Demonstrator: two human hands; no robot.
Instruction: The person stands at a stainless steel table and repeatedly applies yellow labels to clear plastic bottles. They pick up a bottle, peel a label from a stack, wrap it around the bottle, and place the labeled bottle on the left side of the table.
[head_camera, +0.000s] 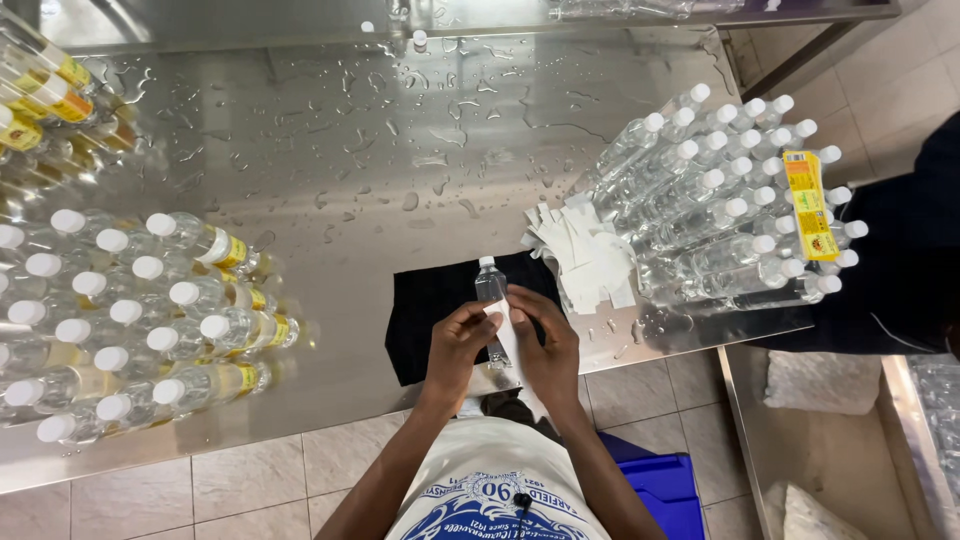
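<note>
Hands met over a small clear plastic bottle with a white cap, which stood above a black cloth at the near edge of the wet stainless steel table. My left hand cupped the bottle's lower body, fingers curled round it, while my right hand pinched a narrow white paper strip against the bottle's side between thumb and fingertips. Both grips looked pressed closed on what they held, not spread.

To the right lay a loose heap of white paper strips, and beyond it a stack of unlabelled clear bottles lying on their sides with a yellow label sheet draped over their caps. On the left lay a group of clear bottles with yellow labels.

I judged the water to be the main risk: droplets covered the steel, and a damp fingertip or a wet bottle wall could have kept the strip from sticking or let it slide askew. The bottle was light and smooth, so a loosened left grip could have let it twist. The strip heap sat close to puddles and might have soaked.
</note>
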